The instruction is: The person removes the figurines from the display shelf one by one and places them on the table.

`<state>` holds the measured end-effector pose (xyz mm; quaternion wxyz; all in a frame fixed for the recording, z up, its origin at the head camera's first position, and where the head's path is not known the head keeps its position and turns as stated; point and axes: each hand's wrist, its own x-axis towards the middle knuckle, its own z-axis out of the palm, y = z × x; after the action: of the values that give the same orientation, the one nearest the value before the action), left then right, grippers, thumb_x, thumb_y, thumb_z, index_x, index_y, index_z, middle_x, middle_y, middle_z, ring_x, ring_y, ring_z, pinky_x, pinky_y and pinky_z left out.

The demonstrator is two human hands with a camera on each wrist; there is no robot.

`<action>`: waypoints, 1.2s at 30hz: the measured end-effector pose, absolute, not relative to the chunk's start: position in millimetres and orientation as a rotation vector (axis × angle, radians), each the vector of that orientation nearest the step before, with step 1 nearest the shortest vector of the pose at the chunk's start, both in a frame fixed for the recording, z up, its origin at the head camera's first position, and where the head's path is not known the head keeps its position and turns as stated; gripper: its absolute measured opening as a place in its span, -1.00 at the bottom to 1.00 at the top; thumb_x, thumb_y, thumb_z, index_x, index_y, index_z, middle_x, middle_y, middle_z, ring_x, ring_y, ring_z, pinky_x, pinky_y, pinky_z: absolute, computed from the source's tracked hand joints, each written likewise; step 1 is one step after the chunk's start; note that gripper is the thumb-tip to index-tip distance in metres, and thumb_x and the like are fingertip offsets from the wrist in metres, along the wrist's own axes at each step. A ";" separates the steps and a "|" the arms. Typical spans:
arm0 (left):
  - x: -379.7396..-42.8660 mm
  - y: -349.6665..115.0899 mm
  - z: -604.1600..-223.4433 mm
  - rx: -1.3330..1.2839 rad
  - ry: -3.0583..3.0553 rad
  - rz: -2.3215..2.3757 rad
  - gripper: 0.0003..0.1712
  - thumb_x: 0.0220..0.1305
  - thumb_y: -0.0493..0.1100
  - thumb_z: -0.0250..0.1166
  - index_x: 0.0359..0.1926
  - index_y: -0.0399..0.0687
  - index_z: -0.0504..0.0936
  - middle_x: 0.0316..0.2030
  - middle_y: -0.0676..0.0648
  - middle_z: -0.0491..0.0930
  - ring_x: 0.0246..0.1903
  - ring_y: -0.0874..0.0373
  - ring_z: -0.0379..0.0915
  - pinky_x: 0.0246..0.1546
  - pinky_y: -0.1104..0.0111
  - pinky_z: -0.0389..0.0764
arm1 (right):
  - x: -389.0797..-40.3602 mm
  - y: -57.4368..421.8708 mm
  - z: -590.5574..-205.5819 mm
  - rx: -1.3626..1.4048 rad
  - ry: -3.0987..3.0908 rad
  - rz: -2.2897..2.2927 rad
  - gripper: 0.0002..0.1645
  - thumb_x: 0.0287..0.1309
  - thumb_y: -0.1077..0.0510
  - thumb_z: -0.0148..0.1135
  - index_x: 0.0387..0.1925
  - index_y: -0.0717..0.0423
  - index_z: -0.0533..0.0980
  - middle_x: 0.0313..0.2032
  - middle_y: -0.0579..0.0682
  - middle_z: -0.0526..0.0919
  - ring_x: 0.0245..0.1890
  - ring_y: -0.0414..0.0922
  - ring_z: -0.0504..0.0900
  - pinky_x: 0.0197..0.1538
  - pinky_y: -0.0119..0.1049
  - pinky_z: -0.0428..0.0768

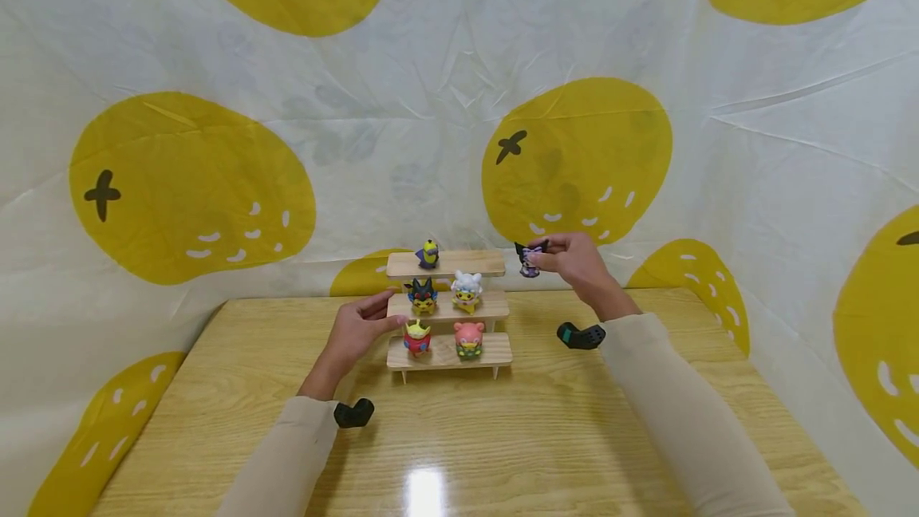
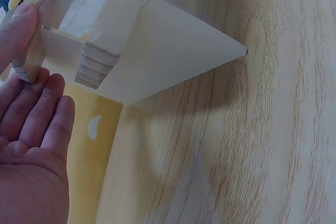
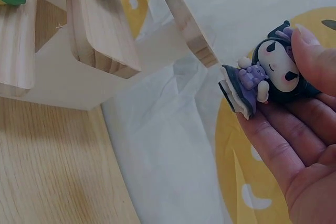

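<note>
Head view: right hand is pinching a doll-shaped black-and-purple figurine, left hand gripping a three-tier pale-wood shelf, best steadied

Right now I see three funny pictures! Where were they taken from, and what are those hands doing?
There's no robot here, just a person's bare left hand and right hand. The wide picture was filmed from the person's head, looking forward and down. The other two were filmed from the left and right wrists, so they look close-up and tilted.

On the table stands a wooden shelf with three steps. Five toys stand on it: one on top, two in the middle and two at the bottom. The left hand grips the end of the middle step. The right hand holds a sixth toy in the air.
</note>
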<state>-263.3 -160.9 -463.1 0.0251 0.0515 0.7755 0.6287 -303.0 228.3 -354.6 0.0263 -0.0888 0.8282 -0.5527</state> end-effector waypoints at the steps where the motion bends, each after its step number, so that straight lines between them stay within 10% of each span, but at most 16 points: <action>1: -263.1 -161.0 -462.9 0.160 2.398 1.946 -0.18 0.21 0.04 0.57 0.45 0.01 0.52 0.47 -0.15 0.44 0.47 -0.07 0.38 0.38 0.09 0.56 | -303.4 228.9 -354.7 -0.270 2.561 -1.712 -0.57 0.43 0.14 0.32 0.21 0.30 0.63 0.01 0.17 0.79 -0.10 -0.20 0.74 0.36 0.10 0.59; 26: -262.7 -158.4 -461.7 0.156 2.381 1.993 -0.19 0.20 -0.03 0.58 0.44 -0.05 0.52 0.42 -0.14 0.51 0.41 -0.05 0.47 0.31 0.21 0.61 | -300.2 246.4 -354.7 -0.229 2.629 -1.639 -0.55 0.45 0.10 0.29 0.24 0.27 0.61 0.19 0.27 0.68 -0.04 -0.22 0.68 0.32 -0.04 0.59; 36: -263.5 -158.7 -463.7 0.154 2.395 1.981 -0.19 0.19 -0.02 0.59 0.43 -0.03 0.54 0.43 -0.13 0.51 0.43 -0.05 0.45 0.33 0.18 0.59 | -299.0 256.8 -359.9 -0.222 2.603 -1.640 -0.53 0.47 0.14 0.26 0.29 0.30 0.56 0.40 0.25 0.51 0.33 0.19 0.55 0.46 0.15 0.48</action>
<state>-263.5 -158.7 -463.7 0.0146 0.0495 0.7695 0.6365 -299.0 256.8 -359.9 0.0283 -0.0719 0.8435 -0.5315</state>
